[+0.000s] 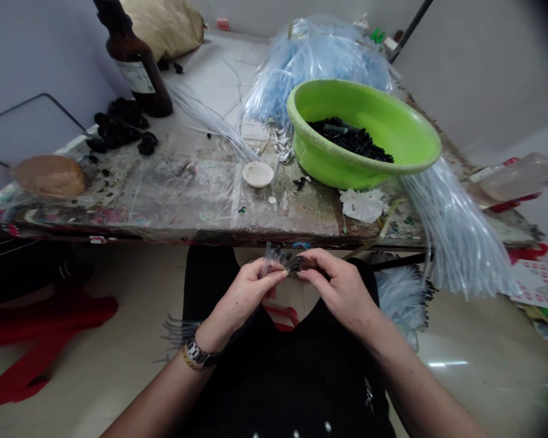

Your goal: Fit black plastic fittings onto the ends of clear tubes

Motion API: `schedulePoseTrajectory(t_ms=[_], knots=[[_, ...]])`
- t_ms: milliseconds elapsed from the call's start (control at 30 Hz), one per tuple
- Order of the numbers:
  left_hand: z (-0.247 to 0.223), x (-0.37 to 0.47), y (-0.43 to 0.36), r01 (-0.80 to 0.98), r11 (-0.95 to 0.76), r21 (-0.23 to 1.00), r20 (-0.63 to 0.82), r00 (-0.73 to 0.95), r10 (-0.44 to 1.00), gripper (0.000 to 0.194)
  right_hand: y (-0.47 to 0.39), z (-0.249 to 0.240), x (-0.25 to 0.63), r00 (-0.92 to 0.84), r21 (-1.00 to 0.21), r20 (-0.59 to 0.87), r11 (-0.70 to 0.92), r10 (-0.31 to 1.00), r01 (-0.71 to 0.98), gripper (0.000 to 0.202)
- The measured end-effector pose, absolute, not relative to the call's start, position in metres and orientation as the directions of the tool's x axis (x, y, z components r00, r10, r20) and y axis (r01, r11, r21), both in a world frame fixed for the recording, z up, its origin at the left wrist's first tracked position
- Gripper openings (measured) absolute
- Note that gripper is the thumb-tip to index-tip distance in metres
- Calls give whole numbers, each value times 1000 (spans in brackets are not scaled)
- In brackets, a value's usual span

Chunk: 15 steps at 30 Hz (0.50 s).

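Above my lap, my left hand [251,289] is closed around several clear tubes [268,258], some with black tips. The far ends of grey-white tubes stick out below the left wrist, beside the watch. My right hand [335,283] pinches a small black piece [295,267] between thumb and fingertips, right against the tube ends at the left thumb. Beyond the hands on the table stands a green basin [360,173] with many small black pieces [351,139] inside.
The worn table edge [164,234] runs just beyond my hands. A white dish [258,174], brown bottle [139,73] and bluish tube bundle [319,58] stand on it. Clear tubes [461,231] hang over the right edge; another bundle [402,298] is below.
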<state>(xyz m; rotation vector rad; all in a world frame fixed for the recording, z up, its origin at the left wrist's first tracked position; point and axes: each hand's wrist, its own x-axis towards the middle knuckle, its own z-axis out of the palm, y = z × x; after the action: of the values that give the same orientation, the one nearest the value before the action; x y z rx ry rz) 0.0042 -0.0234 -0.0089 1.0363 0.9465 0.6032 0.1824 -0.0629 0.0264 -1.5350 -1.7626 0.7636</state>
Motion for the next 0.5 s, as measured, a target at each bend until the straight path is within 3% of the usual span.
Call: schedulePoseTrajectory(t_ms=[133, 367, 500], knots=[[-13, 0, -21, 33, 364, 931, -335, 474, 814, 15, -60, 33, 181, 19, -804, 176, 133, 984, 579, 17], [-9, 1, -23, 147, 190, 971, -238, 464, 854, 15, -55, 36, 164, -95, -689, 255, 250, 962, 680, 17], [-8, -1, -22, 85, 260, 962, -268, 467, 842, 17, -57, 34, 157, -111, -667, 262, 264, 959, 697, 13]])
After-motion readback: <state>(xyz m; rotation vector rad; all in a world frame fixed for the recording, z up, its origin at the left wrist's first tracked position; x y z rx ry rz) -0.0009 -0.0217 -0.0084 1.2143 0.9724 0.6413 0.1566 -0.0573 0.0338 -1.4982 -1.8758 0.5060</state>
